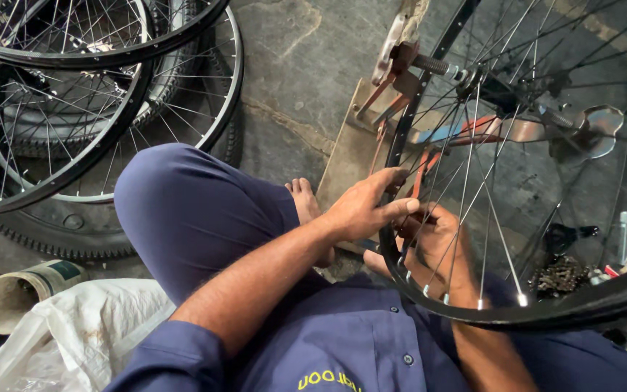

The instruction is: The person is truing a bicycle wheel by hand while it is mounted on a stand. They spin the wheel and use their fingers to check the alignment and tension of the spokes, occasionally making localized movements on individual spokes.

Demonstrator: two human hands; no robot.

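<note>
Cracked concrete floor (wheels around)

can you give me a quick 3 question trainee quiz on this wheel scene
1. True or false: both hands meet at the black wheel rim.
2. Which hand lies behind the spokes? A left hand B right hand
3. What lies on the floor by the person's left knee?

Key
1. True: left hand and right hand are at the rim.
2. B
3. A white sack and stacked wheels.
</note>
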